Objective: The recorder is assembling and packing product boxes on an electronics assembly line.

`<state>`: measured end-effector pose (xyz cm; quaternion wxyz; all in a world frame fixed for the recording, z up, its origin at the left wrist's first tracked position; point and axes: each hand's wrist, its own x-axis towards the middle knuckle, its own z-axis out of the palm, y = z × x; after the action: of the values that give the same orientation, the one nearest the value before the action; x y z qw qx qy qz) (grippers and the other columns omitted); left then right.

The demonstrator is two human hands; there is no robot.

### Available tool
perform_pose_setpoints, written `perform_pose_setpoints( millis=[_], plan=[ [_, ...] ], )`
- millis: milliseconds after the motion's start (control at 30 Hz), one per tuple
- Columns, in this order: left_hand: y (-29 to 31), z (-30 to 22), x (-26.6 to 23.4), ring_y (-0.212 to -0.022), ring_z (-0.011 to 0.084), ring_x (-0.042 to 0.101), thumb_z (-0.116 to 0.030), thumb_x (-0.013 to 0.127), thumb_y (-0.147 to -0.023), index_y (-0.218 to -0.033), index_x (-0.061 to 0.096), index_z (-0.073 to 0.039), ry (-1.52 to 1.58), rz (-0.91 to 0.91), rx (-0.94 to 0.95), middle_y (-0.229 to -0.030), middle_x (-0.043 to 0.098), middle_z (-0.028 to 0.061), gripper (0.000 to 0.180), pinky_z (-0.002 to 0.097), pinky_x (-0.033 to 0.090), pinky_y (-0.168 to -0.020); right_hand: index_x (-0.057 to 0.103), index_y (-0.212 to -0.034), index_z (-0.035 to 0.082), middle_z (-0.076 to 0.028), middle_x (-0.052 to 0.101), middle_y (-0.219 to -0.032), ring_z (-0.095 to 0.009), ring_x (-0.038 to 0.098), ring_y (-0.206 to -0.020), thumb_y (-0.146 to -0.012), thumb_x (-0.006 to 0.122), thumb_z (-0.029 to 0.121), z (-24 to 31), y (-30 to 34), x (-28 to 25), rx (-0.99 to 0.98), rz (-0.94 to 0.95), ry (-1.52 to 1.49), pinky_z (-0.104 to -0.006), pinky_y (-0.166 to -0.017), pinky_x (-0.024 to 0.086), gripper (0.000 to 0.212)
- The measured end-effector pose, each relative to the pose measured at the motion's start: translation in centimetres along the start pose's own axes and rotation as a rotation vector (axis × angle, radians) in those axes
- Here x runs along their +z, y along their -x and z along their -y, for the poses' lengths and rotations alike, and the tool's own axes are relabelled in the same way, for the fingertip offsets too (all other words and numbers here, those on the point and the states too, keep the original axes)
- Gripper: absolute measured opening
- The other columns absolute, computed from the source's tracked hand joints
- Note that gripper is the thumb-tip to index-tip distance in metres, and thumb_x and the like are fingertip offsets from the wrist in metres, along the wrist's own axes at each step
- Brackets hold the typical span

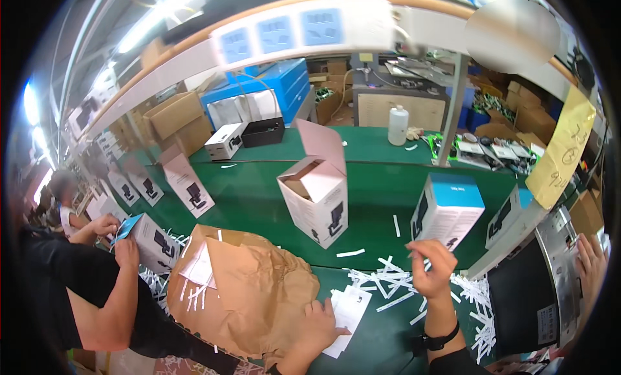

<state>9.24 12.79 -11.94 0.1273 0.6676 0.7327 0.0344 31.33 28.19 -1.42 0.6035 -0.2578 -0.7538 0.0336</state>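
Note:
My left hand [315,331] lies over the edge of a white printed sheet [351,313], its fingers stretched out and touching the paper. Beside that hand, crumpled brown kraft paper [259,288] bulges out of a cardboard box. My right hand [433,266] is raised above a heap of white paper strips [388,278], its thumb and fingertips pinched together. Whatever the pinch may hold is too small to tell. Just behind it stands a closed white carton with a blue top [456,191]. Farther left, a white carton with its flap up [317,203] stands on the green belt.
At left a co-worker's hands [119,236] work on a blue-topped carton [152,242]. Another person's hand [590,258] shows at far right by a metal machine [559,284]. More cartons [187,184] line the belt. A plastic bottle [398,125] stands behind; a metal post [501,246] rises at right.

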Motion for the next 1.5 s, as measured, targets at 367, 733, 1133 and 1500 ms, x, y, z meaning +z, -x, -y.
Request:
perform_pose_setpoints(
  millis=[367, 733, 1133, 1500],
  plan=[
    [-3.8, 3.5, 0.5, -0.110, 0.0404, 0.061, -0.046, 0.087, -0.071, -0.116, 0.055, 0.000, 0.362, -0.003, -0.007, -0.115, 0.065, 0.0231, 0.072, 0.0463, 0.050, -0.091, 0.043, -0.143, -0.006, -0.029, 0.056, -0.132, -0.042, 0.060, -0.115, -0.081, 0.078, 0.045, -1.6, -9.1, 14.5, 0.342, 0.132, 0.205, -0.0467, -0.086, 0.056, 0.087],
    [-1.1, 3.9, -2.9, -0.084, 0.0395, 0.070, -0.023, 0.073, -0.090, -0.102, 0.059, 0.001, 0.805, -0.507, -0.082, -0.095, 0.070, 0.0250, 0.030, 0.0443, 0.053, -0.073, 0.063, -0.103, -0.010, -0.029, 0.069, -0.080, -0.045, 0.070, -0.066, -0.084, 0.069, 0.026, -1.7, -7.8, 18.2, 0.341, 0.302, 0.485, -0.0492, -0.061, 0.059, 0.041],
    [-12.1, -5.7, -16.9, -0.106, 0.0383, 0.064, -0.016, 0.055, -0.101, -0.127, 0.043, 0.012, 1.136, -0.929, 0.451, -0.118, 0.063, 0.0278, 0.040, 0.0447, 0.049, -0.092, 0.055, -0.071, 0.005, -0.015, 0.064, -0.058, -0.034, 0.068, -0.053, -0.082, 0.066, 0.015, -0.6, -3.8, 9.2, 0.233, 0.011, 0.630, -0.0430, -0.049, 0.056, 0.019],
    [-22.9, -1.2, -16.0, -0.099, 0.0455, 0.052, 0.001, 0.056, -0.074, -0.099, 0.052, 0.003, 0.177, -1.349, 0.500, -0.098, 0.055, 0.0221, 0.026, 0.0548, 0.042, -0.089, 0.061, -0.084, 0.005, -0.016, 0.066, -0.065, -0.034, 0.067, -0.053, -0.088, 0.062, 0.018, -2.6, -1.6, 8.1, 0.268, 0.044, 0.635, -0.0439, -0.047, 0.054, 0.014]
  ],
)
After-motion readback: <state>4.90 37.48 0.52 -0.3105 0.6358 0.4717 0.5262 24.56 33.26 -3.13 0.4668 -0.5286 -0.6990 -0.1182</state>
